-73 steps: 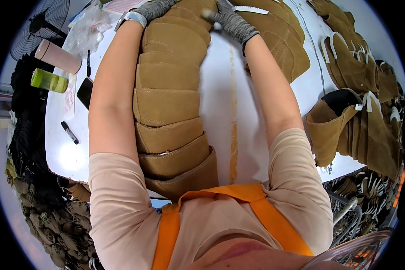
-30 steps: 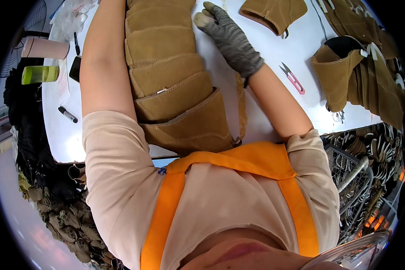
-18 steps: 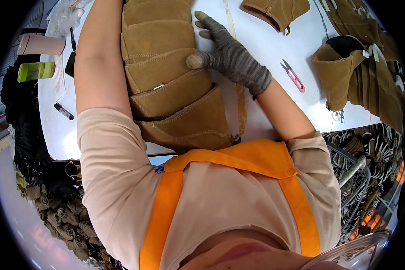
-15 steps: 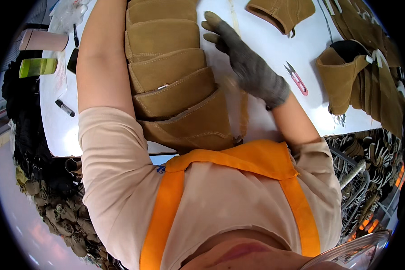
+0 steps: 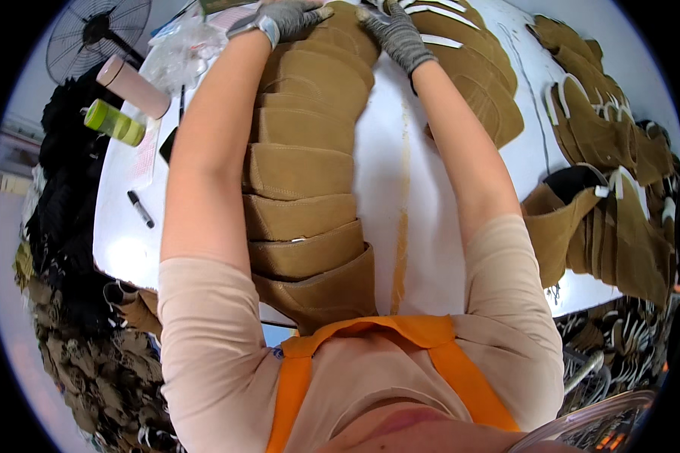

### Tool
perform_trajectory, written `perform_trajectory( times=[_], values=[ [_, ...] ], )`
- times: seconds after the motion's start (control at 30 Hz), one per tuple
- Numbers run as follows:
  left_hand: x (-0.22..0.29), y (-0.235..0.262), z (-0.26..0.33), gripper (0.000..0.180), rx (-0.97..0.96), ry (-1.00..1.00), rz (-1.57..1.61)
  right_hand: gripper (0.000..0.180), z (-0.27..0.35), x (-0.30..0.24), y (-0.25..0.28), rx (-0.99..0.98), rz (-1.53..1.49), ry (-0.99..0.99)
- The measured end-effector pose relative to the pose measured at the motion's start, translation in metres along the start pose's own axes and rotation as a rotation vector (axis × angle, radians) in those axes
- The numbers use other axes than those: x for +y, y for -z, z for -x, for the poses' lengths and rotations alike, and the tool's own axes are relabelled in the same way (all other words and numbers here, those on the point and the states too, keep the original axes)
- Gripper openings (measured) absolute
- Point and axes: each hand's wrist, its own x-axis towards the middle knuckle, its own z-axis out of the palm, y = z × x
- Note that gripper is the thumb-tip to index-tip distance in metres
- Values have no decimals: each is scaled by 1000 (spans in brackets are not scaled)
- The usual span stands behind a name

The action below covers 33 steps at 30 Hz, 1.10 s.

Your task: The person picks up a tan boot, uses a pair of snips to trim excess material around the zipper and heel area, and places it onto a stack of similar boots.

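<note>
White table (image 5: 438, 226); left hand (image 5: 291, 15), right hand (image 5: 393, 30) fingers spread flat on far end of tan leather stack (image 5: 310, 174).

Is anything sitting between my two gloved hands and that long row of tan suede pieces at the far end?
Nothing visible. The left hand and the right hand both rest directly on the far end of the row of tan suede pieces.

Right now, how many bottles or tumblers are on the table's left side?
2. A pink tumbler lies near the far left edge, below the fan. A yellow-green bottle lies just nearer, beside it. More may be hidden behind the plastic bag.
</note>
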Motion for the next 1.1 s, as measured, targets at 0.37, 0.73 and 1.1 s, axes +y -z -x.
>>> perform_trajectory(
  times=[0.37,0.73,1.1],
  values=[
    [102,111,407,48,-236,-329,147,36,-21,93,-36,-162,398,-35],
    [121,-76,493,85,309,-235,110,66,15,64,-33,-154,353,-237],
    [102,-109,491,49,709,-112,109,54,74,0,-19,35,-1116,-717]
  ],
)
